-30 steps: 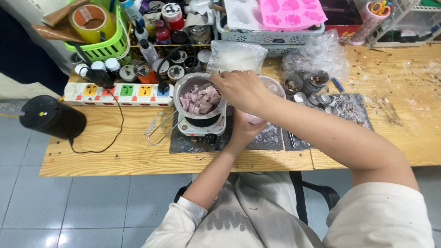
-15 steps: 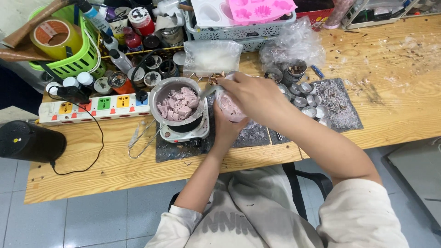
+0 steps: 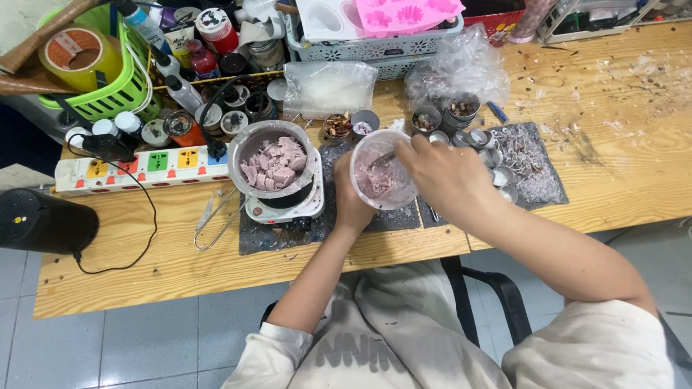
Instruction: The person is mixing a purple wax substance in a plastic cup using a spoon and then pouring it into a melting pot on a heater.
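Observation:
My left hand (image 3: pixel 351 198) grips a clear plastic cup (image 3: pixel 382 173) of pinkish wax bits, held over a dark mat (image 3: pixel 404 216). My right hand (image 3: pixel 447 176) holds a small metal spoon (image 3: pixel 380 160) with its tip inside the cup. Left of the cup, a metal pot (image 3: pixel 272 160) filled with pink-purple wax chunks sits on a small white electric hot plate (image 3: pixel 285 205). A bent wire handle (image 3: pixel 216 223) lies on the wood beside the plate.
A multi-socket power strip (image 3: pixel 144 167) lies at left, a black cylinder (image 3: pixel 43 220) at the table edge. A green basket with tape (image 3: pixel 94 65), bottles, small tins (image 3: pixel 497 162), a plastic bag (image 3: pixel 328 86) and pink moulds (image 3: pixel 404 14) crowd the back of the wooden table (image 3: pixel 634 144).
My right hand has drawn back from over the pot to the cup, spoon now dipping into it. My left hand has lowered and turned the cup upright, to the right of the pot.

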